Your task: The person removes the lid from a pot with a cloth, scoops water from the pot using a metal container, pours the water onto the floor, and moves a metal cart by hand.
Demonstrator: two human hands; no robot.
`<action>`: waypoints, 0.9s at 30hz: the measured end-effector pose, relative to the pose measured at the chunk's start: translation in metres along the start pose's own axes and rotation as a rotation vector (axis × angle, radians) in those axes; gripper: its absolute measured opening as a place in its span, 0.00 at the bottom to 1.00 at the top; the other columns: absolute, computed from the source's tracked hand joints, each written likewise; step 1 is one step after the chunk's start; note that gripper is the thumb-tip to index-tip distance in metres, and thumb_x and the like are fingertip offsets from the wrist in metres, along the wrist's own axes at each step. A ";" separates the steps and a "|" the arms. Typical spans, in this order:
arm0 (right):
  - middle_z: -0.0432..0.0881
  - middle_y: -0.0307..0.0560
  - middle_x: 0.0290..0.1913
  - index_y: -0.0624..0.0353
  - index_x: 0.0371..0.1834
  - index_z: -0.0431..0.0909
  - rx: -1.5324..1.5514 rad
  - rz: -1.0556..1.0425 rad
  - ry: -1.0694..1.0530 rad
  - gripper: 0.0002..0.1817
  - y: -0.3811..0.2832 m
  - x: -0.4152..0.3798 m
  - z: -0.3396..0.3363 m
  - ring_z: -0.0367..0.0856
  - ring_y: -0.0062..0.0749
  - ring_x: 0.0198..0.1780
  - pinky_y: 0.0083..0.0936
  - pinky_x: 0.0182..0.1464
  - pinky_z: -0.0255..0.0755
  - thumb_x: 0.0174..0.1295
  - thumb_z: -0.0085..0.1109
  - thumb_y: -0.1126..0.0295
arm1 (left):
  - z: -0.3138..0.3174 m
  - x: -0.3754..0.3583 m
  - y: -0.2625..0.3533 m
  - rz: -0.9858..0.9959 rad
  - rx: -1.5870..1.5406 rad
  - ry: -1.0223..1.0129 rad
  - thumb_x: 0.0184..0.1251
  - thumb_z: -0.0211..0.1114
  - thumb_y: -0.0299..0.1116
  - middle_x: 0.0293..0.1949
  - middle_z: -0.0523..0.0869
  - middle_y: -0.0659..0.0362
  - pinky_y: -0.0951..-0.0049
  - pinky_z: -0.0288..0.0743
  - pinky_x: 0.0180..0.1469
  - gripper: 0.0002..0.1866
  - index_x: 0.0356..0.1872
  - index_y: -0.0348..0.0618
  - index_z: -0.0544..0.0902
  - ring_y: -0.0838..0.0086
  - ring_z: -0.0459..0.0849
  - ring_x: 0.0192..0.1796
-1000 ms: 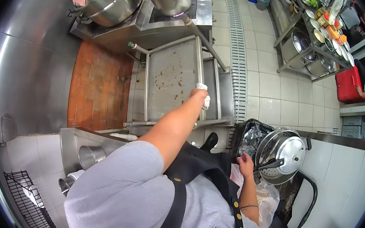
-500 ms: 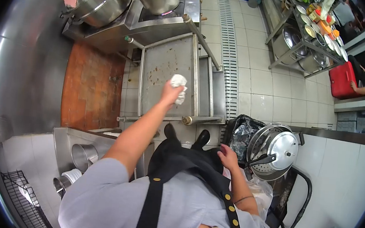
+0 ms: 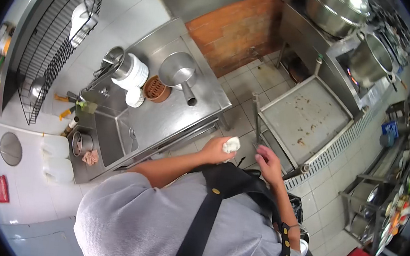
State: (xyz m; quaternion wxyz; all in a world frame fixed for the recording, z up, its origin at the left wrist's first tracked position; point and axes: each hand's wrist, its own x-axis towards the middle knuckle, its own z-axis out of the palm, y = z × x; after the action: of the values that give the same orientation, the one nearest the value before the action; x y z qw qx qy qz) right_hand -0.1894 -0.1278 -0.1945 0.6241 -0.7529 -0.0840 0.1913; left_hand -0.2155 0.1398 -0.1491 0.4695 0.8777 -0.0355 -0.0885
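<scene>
My left hand is closed around a crumpled white cloth, held in front of my waist. Just to its right my right hand is raised, fingers loosely bent and apart, with nothing visible in it. Beyond the right hand, an upturned metal table rests on the floor with its legs sticking up. Brown specks of dirt are scattered over its grey underside. The two hands are apart from each other, and neither touches the table.
To the left, a steel sink counter holds a large pan, stacked white dishes and a brown basket. Pots stand on a stove at the upper right, one pot above a flame. A floor drain grate runs past the table.
My view has swung left toward the sink. My left hand has drawn back from over the upturned table, still holding the cloth. My right hand has come up from my side.
</scene>
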 end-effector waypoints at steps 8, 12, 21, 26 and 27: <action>0.82 0.56 0.48 0.70 0.59 0.74 -0.106 0.082 -0.343 0.41 -0.151 0.166 0.196 0.85 0.36 0.46 0.32 0.49 0.79 0.60 0.63 0.40 | -0.074 -0.093 -0.089 -0.135 -0.101 0.079 0.56 0.73 0.41 0.39 0.86 0.49 0.59 0.77 0.45 0.17 0.42 0.43 0.83 0.52 0.85 0.42; 0.80 0.47 0.30 0.64 0.45 0.79 0.330 0.446 -0.351 0.20 -0.137 0.215 0.277 0.80 0.31 0.25 0.31 0.28 0.78 0.59 0.71 0.59 | -0.104 -0.117 -0.138 -0.218 -0.251 0.101 0.59 0.74 0.36 0.37 0.89 0.53 0.65 0.80 0.45 0.16 0.46 0.41 0.84 0.66 0.88 0.39; 0.80 0.50 0.33 0.68 0.53 0.70 0.793 0.342 -0.033 0.20 -0.191 0.152 0.213 0.77 0.30 0.30 0.29 0.32 0.70 0.58 0.66 0.80 | -0.164 -0.123 -0.148 -0.100 -0.277 0.199 0.59 0.73 0.31 0.36 0.88 0.54 0.67 0.78 0.44 0.13 0.42 0.38 0.82 0.69 0.85 0.39; 0.83 0.50 0.41 0.65 0.48 0.75 0.622 0.018 0.130 0.15 -0.235 0.106 0.063 0.77 0.23 0.31 0.23 0.34 0.71 0.57 0.64 0.78 | -0.162 -0.078 -0.156 -0.027 -0.068 0.228 0.55 0.74 0.32 0.38 0.84 0.48 0.58 0.76 0.46 0.17 0.44 0.37 0.80 0.50 0.83 0.42; 0.83 0.48 0.39 0.63 0.44 0.77 0.516 -0.018 0.225 0.12 -0.246 0.100 0.032 0.77 0.22 0.30 0.22 0.33 0.71 0.57 0.64 0.77 | -0.160 -0.063 -0.152 -0.006 -0.076 0.229 0.55 0.74 0.32 0.38 0.84 0.48 0.58 0.76 0.46 0.17 0.44 0.37 0.80 0.50 0.83 0.42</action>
State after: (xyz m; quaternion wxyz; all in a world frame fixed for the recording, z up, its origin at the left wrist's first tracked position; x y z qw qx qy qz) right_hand -0.0828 -0.0114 0.0211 0.8023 -0.5848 0.0305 0.1158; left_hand -0.2506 0.3645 -0.1804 0.5030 0.8639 0.0244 0.0095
